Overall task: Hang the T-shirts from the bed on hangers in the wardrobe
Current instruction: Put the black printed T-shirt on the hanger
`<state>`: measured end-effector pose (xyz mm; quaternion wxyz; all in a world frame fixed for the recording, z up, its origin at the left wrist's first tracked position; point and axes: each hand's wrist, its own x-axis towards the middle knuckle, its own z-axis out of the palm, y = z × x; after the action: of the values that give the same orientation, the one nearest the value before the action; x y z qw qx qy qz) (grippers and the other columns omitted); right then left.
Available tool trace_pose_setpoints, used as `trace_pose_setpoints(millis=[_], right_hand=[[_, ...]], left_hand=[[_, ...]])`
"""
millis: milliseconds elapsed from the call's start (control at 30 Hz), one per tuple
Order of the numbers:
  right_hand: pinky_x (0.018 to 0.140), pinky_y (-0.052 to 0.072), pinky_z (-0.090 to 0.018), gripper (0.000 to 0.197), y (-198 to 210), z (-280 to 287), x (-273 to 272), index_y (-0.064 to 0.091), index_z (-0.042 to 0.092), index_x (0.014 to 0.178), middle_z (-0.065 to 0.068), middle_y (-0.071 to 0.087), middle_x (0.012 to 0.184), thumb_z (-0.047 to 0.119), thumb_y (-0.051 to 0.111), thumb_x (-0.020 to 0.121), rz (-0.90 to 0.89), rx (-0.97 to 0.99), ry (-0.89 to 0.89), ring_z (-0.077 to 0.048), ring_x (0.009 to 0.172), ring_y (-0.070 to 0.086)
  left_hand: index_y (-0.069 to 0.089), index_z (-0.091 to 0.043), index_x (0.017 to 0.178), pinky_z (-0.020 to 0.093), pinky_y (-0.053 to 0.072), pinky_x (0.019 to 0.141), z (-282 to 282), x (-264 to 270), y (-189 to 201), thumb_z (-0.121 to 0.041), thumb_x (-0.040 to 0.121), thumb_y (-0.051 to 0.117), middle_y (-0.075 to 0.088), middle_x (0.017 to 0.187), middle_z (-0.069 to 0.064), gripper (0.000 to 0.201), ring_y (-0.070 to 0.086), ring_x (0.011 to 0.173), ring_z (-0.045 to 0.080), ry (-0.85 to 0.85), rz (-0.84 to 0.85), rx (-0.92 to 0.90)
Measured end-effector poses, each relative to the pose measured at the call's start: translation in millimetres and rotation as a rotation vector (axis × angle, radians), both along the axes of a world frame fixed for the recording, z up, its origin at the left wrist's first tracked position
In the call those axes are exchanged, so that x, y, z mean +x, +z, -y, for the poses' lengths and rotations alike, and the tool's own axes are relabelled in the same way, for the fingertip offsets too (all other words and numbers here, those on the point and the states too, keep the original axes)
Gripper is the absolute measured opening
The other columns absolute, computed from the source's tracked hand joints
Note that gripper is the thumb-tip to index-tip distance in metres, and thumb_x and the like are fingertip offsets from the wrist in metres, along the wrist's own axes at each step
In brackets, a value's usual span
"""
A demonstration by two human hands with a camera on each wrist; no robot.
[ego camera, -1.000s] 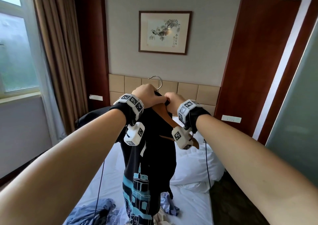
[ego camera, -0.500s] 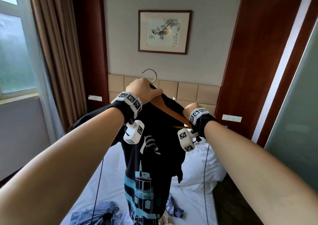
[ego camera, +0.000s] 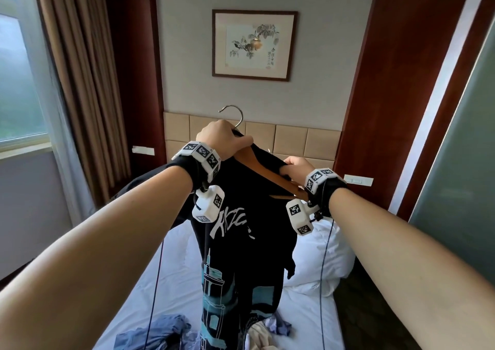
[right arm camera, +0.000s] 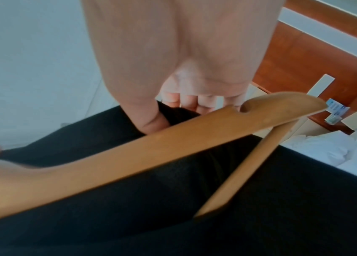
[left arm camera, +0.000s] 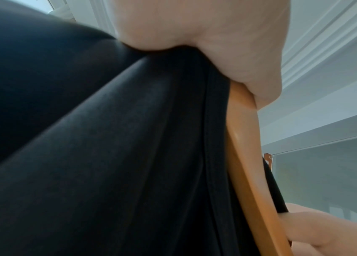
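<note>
Now higher | left hand (ego camera: 222, 140) grip curled round hanger (ego camera: 257, 166) top | right hand (ego camera: 297, 166) slid right, pinching black T-shirt (ego camera: 241, 242) shoulder

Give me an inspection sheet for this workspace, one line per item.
Surface: bed, white sheet, pillows at the head.
Job's things: black T-shirt partly over wooden hanger; right arm of hanger bare.
Clutter: crumpled clothes on the bed.
Grippers: left hand grips the hanger top; right hand pinches the shirt.
Cables: dark cables hang from both wrists.
Surroundings: framed picture, curtain, window; wardrobe: nothing seen.
</note>
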<state>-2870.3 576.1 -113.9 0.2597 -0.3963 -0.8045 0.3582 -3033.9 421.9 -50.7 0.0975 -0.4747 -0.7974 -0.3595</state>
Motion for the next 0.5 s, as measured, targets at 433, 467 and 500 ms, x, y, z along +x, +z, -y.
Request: trace_pose_setpoints(millis=[433,467,500], right_hand=[[0.064,0.04,-0.026,0.036,-6.5,-9.2,-8.0,0.043,0.021,0.061,0.002,0.045,0.065,0.012,0.059,0.092,0.27,0.172,-0.291,-0.024,0.07,0.048],[0.071,0.041,-0.028,0.036,-8.8,-11.9,-6.8,0.043,0.023,0.064,0.002,0.045,0.068,0.015,0.063,0.092,0.273,0.137,-0.283,-0.024,0.078,0.049],[0.073,0.041,-0.031,0.036,-9.7,-13.6,-6.8,0.043,0.024,0.064,0.001,0.046,0.068,0.019,0.066,0.091,0.29,0.128,-0.292,-0.025,0.081,0.049]], left_hand=[[0.067,-0.014,0.073,0.026,0.038,0.054,13.6,-28.2,4.4,-0.056,0.07,0.063,0.058,0.062,-0.001,0.042,0.053,0.059,0.016,0.042,-0.057,0.069],[0.067,-0.015,0.072,0.026,0.037,0.054,16.1,-32.4,5.3,-0.056,0.07,0.063,0.058,0.062,-0.001,0.042,0.054,0.06,0.017,0.045,-0.057,0.073],[0.067,-0.015,0.072,0.027,0.037,0.054,18.6,-36.8,5.6,-0.056,0.069,0.063,0.058,0.062,-0.001,0.041,0.054,0.061,0.018,0.048,-0.058,0.076]])
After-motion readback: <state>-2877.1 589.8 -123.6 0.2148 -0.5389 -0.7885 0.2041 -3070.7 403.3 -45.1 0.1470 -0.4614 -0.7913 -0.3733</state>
